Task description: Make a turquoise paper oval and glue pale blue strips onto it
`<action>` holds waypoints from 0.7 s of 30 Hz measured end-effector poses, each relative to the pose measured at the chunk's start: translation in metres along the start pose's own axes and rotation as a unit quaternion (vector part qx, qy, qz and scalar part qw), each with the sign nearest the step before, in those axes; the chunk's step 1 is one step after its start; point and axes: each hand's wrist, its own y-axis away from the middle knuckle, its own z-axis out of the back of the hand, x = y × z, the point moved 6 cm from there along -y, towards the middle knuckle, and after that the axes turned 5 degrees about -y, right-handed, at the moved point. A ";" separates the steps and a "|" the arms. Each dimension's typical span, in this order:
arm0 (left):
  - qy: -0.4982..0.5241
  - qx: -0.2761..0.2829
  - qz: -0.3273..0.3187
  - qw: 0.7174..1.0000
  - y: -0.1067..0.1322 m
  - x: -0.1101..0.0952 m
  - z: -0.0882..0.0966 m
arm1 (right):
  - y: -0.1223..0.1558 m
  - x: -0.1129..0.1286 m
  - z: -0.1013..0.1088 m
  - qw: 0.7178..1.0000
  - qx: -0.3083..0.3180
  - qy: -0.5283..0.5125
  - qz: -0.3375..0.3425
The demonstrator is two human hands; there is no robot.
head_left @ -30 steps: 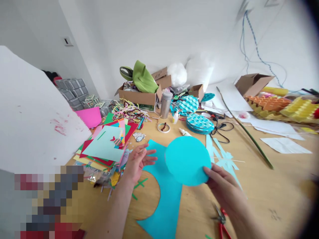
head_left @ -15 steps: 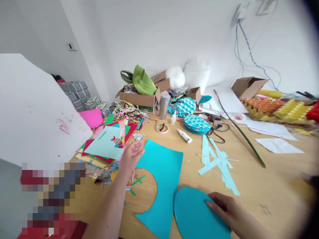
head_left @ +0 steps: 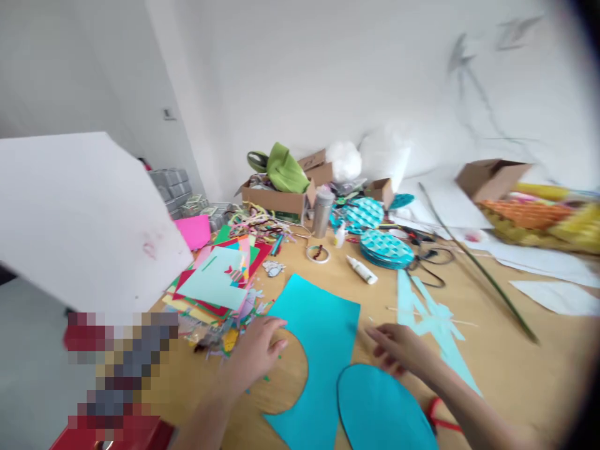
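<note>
The left hand (head_left: 255, 351) and right hand (head_left: 398, 347), half-curled and apparently empty, seem between handling steps; the flat turquoise paper disc (head_left: 382, 409) lies at the right hand's six o'clock, and lifting it calls for a rim pinch.

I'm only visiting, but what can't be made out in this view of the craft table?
All in the head view:
Blue disc: near edge cut off by the picture's bottom.
Red-handled thing: partly hidden by the right forearm.
White bottle: label print too small to read.
Wall cables: blurred.
Cardboard box: contents mostly hidden by its front and the green cloth.
</note>
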 end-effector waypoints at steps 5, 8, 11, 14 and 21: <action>-0.112 0.044 -0.040 0.992 -0.001 0.012 -0.025 | -0.017 0.021 -0.017 0.999 -0.007 -0.011 0.042; -0.146 0.053 -0.053 0.986 -0.003 0.015 -0.033 | -0.014 0.034 -0.022 0.996 -0.039 0.000 0.083; -0.141 0.041 -0.057 0.987 -0.003 0.015 -0.033 | -0.003 0.055 -0.025 0.988 -0.075 0.021 0.137; -0.118 0.001 -0.055 0.991 -0.002 0.013 -0.026 | 0.013 0.082 -0.019 0.960 -0.150 0.082 0.221; -0.050 -0.044 -0.049 0.997 0.002 0.000 -0.006 | 0.045 0.117 0.018 0.867 -0.355 0.131 0.324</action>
